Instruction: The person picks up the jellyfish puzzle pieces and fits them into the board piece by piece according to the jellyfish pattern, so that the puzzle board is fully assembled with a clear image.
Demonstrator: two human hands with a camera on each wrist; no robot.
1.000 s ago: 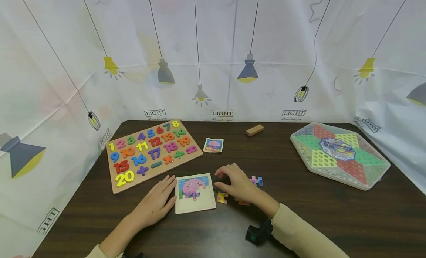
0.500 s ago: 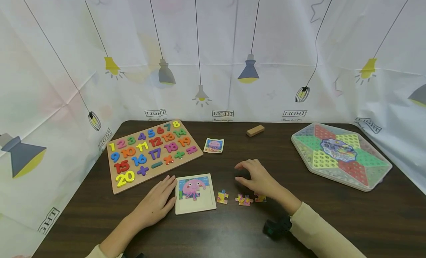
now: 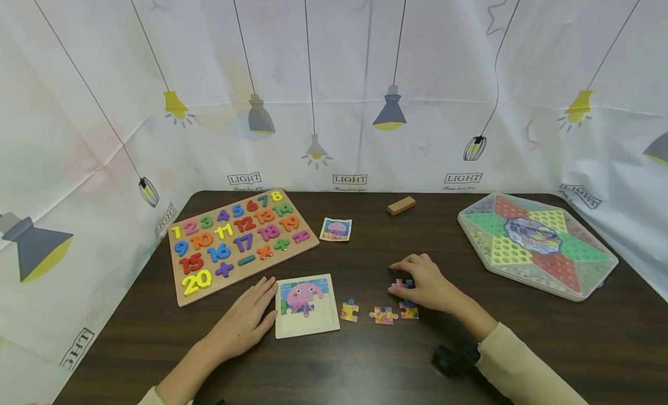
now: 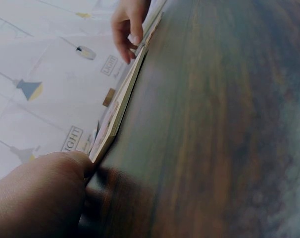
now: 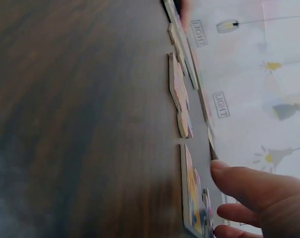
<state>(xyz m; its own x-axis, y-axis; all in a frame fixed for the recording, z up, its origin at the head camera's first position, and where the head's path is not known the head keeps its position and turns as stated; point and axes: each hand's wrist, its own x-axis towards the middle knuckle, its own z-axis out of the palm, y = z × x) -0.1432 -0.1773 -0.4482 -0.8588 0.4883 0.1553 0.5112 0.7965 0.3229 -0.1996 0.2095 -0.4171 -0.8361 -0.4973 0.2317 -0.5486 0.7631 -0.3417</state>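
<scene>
My left hand (image 3: pixel 244 318) rests with extended fingers along the left edge of a square wooden jigsaw tray (image 3: pixel 308 322). A pink octopus picture fills the tray's upper left part; bare wood shows along the bottom and right. Over a pink and blue jigsaw piece (image 3: pixel 402 284) on the table is my right hand (image 3: pixel 430 283), thumb and fingers spread apart around it. In the right wrist view the thumb (image 5: pixel 249 183) is just above the pieces. Closer to me lie a yellow piece (image 3: pixel 349 311), a pink-yellow piece (image 3: pixel 383 316) and another yellow piece (image 3: pixel 409 310).
A wooden number board (image 3: pixel 240 237) lies at the left, close behind the left hand. Farther back are a small octopus picture card (image 3: pixel 336 229) and a wooden block (image 3: pixel 401 206). A hexagonal game box (image 3: pixel 537 242) occupies the right side. A printed curtain (image 3: pixel 334 91) borders the table.
My right hand has moved from beside the tray to the right, over the pink and blue piece, uncovering the front pieces. The left hand stays at the tray.
</scene>
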